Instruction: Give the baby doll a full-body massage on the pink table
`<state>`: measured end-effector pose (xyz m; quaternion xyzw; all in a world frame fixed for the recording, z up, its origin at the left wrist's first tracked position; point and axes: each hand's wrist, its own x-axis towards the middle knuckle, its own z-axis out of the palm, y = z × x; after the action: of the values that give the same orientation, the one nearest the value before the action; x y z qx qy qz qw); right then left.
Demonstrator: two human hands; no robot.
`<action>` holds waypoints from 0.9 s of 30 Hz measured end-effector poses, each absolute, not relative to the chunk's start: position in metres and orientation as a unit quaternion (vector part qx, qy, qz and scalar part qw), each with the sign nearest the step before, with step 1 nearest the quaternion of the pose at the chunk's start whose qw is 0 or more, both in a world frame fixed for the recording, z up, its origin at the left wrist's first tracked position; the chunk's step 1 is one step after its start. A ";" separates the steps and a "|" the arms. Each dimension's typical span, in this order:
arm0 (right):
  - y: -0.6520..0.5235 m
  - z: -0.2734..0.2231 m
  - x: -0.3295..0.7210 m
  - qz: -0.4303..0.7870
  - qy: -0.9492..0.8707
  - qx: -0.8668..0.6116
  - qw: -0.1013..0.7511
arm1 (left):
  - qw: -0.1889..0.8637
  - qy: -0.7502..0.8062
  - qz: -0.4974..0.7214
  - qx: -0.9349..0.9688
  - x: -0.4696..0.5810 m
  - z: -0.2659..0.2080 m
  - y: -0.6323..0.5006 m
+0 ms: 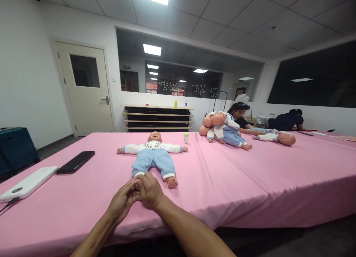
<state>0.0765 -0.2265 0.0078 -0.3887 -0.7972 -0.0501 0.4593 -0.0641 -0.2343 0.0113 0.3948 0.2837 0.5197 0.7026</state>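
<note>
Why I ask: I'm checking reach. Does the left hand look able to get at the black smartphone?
Probably yes: though the left hand is by the baby doll's trouser cuff, only pink tablecloth shows between it and the black smartphone.

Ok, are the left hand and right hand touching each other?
Touching. The head view shows the fingers of the right hand overlapping and meeting those of the left hand, just below the nearest baby doll's trouser cuff.

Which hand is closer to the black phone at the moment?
Left. The left hand is to the right of the black phone and nearer the wearer; the right hand is against the left hand's far side, farther right from the phone.
</note>
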 end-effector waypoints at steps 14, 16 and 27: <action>-0.228 0.010 0.077 -0.014 -0.790 -0.388 0.475 | 0.697 0.289 0.508 0.415 -0.062 0.015 -0.239; -0.228 0.010 0.077 -0.008 -0.787 -0.389 0.478 | 0.697 0.286 0.504 0.421 -0.062 0.014 -0.239; -0.229 0.008 0.078 0.011 -0.792 -0.387 0.472 | 0.696 0.290 0.512 0.411 -0.063 0.008 -0.232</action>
<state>0.0776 -0.2288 0.0084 -0.3869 -0.7924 0.0113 0.4715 -0.0633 -0.2320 0.0084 0.4115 0.2896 0.5121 0.6961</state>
